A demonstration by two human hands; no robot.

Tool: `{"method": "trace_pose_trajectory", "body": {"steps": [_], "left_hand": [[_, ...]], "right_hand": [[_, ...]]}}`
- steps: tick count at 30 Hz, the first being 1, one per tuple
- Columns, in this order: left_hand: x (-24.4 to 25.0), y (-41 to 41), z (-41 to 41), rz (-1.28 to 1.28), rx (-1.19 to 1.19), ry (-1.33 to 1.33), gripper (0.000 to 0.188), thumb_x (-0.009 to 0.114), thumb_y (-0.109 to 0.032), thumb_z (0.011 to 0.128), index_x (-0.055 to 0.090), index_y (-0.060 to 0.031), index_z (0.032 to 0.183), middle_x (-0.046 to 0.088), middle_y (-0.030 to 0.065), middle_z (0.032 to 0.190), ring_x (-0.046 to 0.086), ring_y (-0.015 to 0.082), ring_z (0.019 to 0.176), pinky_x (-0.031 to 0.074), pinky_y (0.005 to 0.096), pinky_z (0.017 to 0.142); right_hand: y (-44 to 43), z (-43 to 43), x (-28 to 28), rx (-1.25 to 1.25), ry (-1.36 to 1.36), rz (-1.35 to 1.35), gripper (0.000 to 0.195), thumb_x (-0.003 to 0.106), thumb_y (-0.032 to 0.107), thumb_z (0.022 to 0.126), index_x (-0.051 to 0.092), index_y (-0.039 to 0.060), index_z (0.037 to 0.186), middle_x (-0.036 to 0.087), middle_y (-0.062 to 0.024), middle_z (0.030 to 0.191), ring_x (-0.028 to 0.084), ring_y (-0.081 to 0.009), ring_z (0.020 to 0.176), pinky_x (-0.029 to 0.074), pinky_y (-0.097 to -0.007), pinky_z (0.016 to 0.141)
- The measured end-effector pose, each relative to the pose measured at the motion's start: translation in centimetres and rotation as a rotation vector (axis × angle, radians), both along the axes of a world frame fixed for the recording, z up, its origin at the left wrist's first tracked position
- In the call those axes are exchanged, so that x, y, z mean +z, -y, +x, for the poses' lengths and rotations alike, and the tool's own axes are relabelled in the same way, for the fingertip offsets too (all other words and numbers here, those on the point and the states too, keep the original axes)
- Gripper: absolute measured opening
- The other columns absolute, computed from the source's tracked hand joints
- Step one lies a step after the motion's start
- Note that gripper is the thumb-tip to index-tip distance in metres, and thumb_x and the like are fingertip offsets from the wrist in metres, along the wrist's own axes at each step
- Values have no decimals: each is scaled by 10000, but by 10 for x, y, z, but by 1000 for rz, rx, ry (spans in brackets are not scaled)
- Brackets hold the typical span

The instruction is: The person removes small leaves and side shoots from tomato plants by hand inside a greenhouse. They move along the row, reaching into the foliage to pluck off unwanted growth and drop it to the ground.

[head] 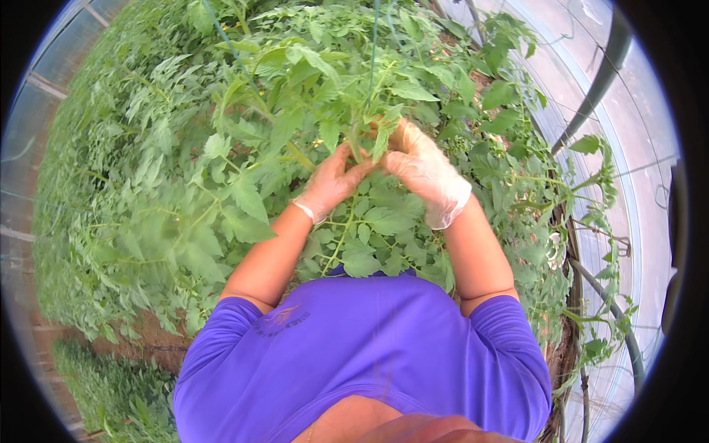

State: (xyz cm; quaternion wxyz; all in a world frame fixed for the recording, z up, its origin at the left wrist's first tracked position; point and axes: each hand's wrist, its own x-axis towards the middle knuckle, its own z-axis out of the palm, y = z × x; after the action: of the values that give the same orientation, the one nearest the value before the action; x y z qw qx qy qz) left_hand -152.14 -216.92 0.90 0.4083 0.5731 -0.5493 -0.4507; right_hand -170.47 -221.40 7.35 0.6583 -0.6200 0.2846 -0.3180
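Observation:
Both my hands wear thin translucent gloves and meet at the stem of a tomato plant point(355, 138), just ahead of my chest. My left hand point(334, 178) has its thumb and fingers closed around the stem's lower part. On the stem's right side, my right hand point(418, 166) is bent inward, its fingertips partly hidden behind a leaf; whether they grip anything cannot be told. A green twine point(374, 55) runs up from the plant's top between the hands. Another twine point(230, 44) slants down to a neighbouring stem point(299, 156) on the left. Small yellow flowers show near my left hand.
Dense tomato foliage point(149, 138) surrounds my arms. Along the right stand a clear plastic greenhouse wall point(626, 221) and a curved grey pipe point(595, 88), with stems leaning close. Bare soil point(144, 338) shows at the lower left beside another plant row point(116, 387).

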Motion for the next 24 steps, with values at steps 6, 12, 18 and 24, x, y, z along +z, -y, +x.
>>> {"method": "trace_pose_trajectory", "body": {"steps": [6, 12, 18, 24], "left_hand": [[-54, 4, 23, 33, -328, -218, 533, 630, -360, 921, 514, -48, 1338, 599, 78, 1234, 570, 178, 1076, 455, 315, 936], [-2, 4, -4, -211, -563, 121, 529, 591, -260, 954, 436, -98, 1432, 552, 72, 1326, 516, 158, 1188, 403, 324, 1043], [0, 28, -34, 112, -445, -80, 843, 759, -51, 803, 288, -101, 1501, 363, 114, 1453, 579, 154, 1013, 498, 305, 865], [4, 75, -64, 166, -611, -54, 561, 757, -173, 841, 484, -25, 1308, 668, 63, 1003, 597, 119, 882, 461, 269, 758]], "right_hand": [[-26, -1, -11, 74, 74, 88, 407, 661, 49, 834, 583, 18, 1232, 628, -67, 1196, 578, -120, 1041, 496, -296, 863], [-38, -78, -36, 60, -278, -675, 415, 739, 146, 790, 642, 18, 1173, 613, -72, 1247, 560, -177, 1151, 455, -323, 971], [-76, -102, -66, -247, 441, 172, 407, 785, 316, 763, 657, 65, 1056, 628, -111, 1151, 625, -259, 1041, 530, -402, 874], [-40, -103, -80, -577, 704, 259, 273, 694, 225, 875, 647, 35, 1066, 658, -127, 1088, 638, -237, 944, 543, -361, 816]]}}
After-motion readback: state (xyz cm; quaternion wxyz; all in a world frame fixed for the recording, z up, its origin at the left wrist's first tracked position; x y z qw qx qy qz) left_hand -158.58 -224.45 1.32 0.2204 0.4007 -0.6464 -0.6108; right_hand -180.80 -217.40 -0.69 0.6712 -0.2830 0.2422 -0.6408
